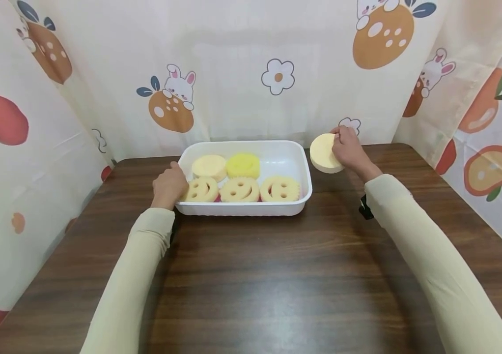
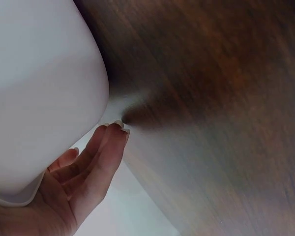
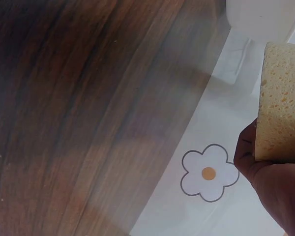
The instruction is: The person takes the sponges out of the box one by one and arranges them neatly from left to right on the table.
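A thick, round, pale yellow sponge [image 1: 322,153] is held up in my right hand [image 1: 351,150], just right of the white tray [image 1: 242,209]. The right wrist view shows the porous edge of this sponge [image 3: 280,103], with fingers curled behind it. My left hand [image 1: 170,186] grips the tray's left rim. Its fingers [image 2: 101,164] reach down outside the tray wall [image 2: 44,83]; the thumb is hidden. Three smiley-face sponges [image 1: 239,190] line the tray's near side. Behind them lie a plain pale sponge [image 1: 209,166] and a bright yellow sponge [image 1: 243,165].
The tray stands at the back of a dark wood table [image 1: 277,275], close to a curtain [image 1: 237,93] printed with rabbits, fruit and flowers. More printed curtain [image 1: 489,162] encloses the right side, and the left is curtained too.
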The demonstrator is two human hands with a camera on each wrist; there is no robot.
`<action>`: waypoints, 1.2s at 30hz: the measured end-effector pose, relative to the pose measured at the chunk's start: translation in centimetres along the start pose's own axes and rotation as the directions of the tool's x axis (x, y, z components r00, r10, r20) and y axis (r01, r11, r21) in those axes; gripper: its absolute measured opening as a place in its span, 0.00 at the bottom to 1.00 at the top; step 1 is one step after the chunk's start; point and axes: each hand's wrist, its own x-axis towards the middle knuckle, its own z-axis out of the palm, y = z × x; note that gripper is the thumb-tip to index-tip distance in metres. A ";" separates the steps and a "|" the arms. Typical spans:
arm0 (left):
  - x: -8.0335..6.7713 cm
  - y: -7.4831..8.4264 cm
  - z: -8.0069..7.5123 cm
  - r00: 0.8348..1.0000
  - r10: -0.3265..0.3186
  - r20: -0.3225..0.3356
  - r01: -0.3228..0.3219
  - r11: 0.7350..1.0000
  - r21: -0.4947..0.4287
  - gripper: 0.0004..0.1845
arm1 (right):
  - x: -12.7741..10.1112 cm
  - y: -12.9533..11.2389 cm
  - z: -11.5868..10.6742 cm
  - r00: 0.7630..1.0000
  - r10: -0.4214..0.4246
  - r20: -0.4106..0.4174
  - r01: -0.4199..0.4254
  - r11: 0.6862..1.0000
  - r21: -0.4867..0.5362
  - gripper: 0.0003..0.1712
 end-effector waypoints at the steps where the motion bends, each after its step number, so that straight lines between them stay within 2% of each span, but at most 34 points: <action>1: 0.0 -0.1 0.1 1.000 0.002 0.002 -0.002 1.000 0.001 0.31 | 0.0 0.2 0.1 1.000 0.004 0.005 -0.004 1.000 -0.001 0.28; 14: 0.2 0.0 0.1 1.000 0.010 -0.002 -0.010 1.000 -0.003 0.30 | 0.0 1.4 0.0 0.999 0.028 0.033 -0.028 1.000 -0.005 0.28; 21: 0.4 -0.2 0.2 1.000 0.006 0.010 -0.006 1.000 0.011 0.33 | -0.3 1.9 0.7 0.998 0.052 0.030 -0.052 0.999 -0.001 0.29; 36: 0.6 -0.4 0.2 1.000 0.009 -0.010 -0.010 1.000 -0.004 0.30 | -0.7 1.5 1.1 0.990 0.114 0.087 -0.111 0.993 -0.046 0.30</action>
